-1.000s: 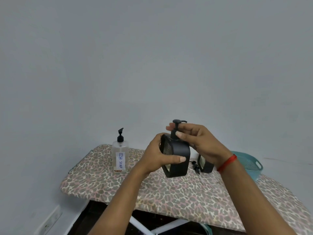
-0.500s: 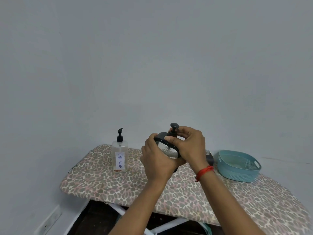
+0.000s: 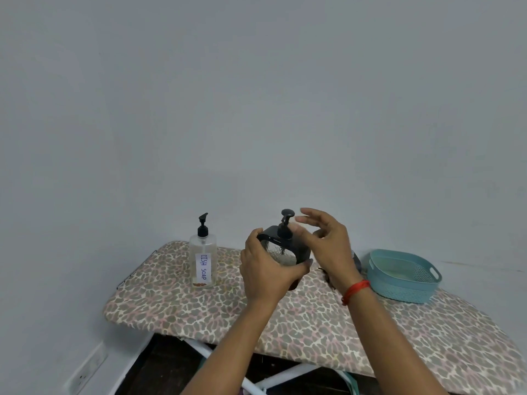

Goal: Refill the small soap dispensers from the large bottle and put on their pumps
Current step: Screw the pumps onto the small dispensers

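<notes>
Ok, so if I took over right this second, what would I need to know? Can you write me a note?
Left hand: grips the black dispenser, over the ironing board.
Right hand: open, fingers spread beside the pump.
Done: that pump sits in the dispenser's neck. I cannot tell if it is tight.
The clear DISH SOAP bottle stands at left, pump on.
Left to do: a second dark dispenser, mostly hidden behind the right wrist, probably needs the loose pump lying by it. Its fill is unseen.
Teal basket: at right.
</notes>
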